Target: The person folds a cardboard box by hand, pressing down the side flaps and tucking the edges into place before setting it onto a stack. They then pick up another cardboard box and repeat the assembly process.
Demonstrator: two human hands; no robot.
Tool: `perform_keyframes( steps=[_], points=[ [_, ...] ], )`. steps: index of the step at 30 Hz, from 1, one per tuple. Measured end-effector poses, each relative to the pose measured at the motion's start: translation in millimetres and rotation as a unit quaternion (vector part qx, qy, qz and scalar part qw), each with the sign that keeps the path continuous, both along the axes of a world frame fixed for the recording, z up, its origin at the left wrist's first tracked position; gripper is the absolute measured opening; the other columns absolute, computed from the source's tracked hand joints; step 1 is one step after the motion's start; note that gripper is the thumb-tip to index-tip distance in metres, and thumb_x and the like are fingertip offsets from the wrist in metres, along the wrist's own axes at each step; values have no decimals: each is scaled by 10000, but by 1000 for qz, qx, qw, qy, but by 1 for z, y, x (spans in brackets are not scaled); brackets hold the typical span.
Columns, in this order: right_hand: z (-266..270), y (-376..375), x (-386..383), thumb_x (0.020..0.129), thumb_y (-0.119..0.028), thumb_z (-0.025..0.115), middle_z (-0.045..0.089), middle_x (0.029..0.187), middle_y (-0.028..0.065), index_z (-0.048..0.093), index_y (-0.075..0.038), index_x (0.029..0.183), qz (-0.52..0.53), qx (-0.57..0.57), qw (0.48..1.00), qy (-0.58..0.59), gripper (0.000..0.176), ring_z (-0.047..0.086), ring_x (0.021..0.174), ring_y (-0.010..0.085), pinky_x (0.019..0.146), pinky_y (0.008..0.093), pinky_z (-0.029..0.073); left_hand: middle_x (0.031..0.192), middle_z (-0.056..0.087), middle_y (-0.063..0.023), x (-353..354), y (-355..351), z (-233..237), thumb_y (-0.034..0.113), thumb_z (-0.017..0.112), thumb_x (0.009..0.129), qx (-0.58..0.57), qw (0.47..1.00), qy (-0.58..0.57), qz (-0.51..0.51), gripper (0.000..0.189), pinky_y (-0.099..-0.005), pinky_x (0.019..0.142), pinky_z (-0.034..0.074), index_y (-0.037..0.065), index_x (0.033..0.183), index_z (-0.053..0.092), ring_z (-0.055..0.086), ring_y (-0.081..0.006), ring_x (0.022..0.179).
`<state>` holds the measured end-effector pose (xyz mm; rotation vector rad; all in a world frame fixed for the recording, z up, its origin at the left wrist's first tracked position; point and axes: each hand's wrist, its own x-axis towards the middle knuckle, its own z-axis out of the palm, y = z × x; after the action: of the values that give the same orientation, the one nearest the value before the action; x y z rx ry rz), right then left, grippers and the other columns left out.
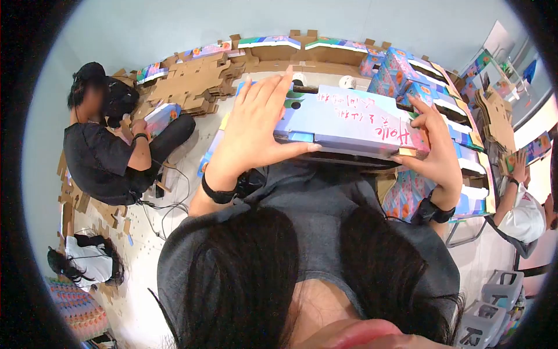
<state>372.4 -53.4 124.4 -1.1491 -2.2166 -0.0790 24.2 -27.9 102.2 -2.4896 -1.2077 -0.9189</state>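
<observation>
A long printed cardboard box (pixel 354 116) in pale blue and pink, with red handwriting-style lettering, is held up in front of my chest. My left hand (pixel 258 119) grips its left end, fingers laid over the top face and thumb along the near edge. Around the right end, my right hand (pixel 435 139) has its thumb at the near lower corner and its fingers curled at the far side. A dark gap shows along the box's near underside. Both wrists wear black bands.
Stacked printed boxes (pixel 395 72) stand at the right, beside my right arm. Flat brown cardboard sheets (pixel 189 87) are piled at the back left. One person in black (pixel 110 145) sits at left with a box; others are at lower left and far right. Grey crates (pixel 485 314) stand lower right.
</observation>
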Motion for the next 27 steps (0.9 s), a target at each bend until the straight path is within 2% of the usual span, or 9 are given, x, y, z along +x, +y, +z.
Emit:
perform_keyframes(
  steps=[3,10,12,14,18,22,24,26,27],
  points=[
    [2,1,-5,563,-257,876,540,1351,209,581,-45,1005,5,-46,995,90,572,484,1289,378,1112,487,311,1320,518,-227,-5,11,3,618,770,652,-15,1000,1,6,1081,-542,1115,274,-6,1441,376,485,-375,1241],
    [4,-17,-15,604,-231,838,627,1167,168,653,-32,981,60,176,979,82,465,579,1128,332,979,469,425,1232,593,-237,-36,51,-4,586,776,678,-60,994,-88,11,965,-430,998,432,-24,1370,492,574,-360,1121],
    [0,-19,-4,648,-251,816,665,995,135,669,-27,884,165,35,979,117,357,630,949,298,900,446,456,1228,599,-235,-51,62,-8,578,781,677,-102,986,-133,9,955,-402,966,457,-22,1365,500,581,-339,1114],
    [-10,-14,7,700,-286,803,680,906,120,680,-23,842,283,-151,937,141,323,647,871,288,846,417,475,1118,612,-184,-71,73,-15,500,800,713,-136,975,-174,-12,903,-330,719,519,-10,1387,480,633,-240,858],
    [-40,-6,-20,822,-406,735,651,718,103,695,-10,787,222,-398,889,42,400,632,700,242,682,338,486,916,577,-84,-100,78,-27,385,776,789,-273,906,-321,-53,783,-217,452,410,16,1403,460,517,-105,519],
    [-98,36,-22,853,-481,708,583,606,84,672,-10,727,120,-471,871,-65,489,538,569,165,537,330,435,963,594,-76,-130,76,-41,340,726,829,-295,874,-384,-48,709,-227,518,430,30,1408,460,549,-112,626],
    [-131,61,-22,840,-482,723,586,625,64,673,-22,744,125,-473,872,2,473,528,595,147,544,327,426,1153,583,-100,-147,79,-58,318,697,836,-280,866,-410,-59,692,-275,766,453,24,1414,454,567,-155,932],
    [-152,80,-36,804,-488,759,612,694,36,679,-16,853,128,-379,914,69,482,528,634,123,548,311,420,1325,540,-123,-155,74,-65,297,668,844,-266,855,-439,-78,678,-320,1002,396,2,1413,449,515,-195,1200],
    [-147,89,-45,738,-512,807,664,1012,129,603,16,1176,93,-415,904,38,716,614,883,200,735,328,498,1362,517,-131,-158,67,-67,292,659,848,-269,843,-458,-87,673,-330,1054,346,-10,1411,448,480,-205,1251]
  ],
)
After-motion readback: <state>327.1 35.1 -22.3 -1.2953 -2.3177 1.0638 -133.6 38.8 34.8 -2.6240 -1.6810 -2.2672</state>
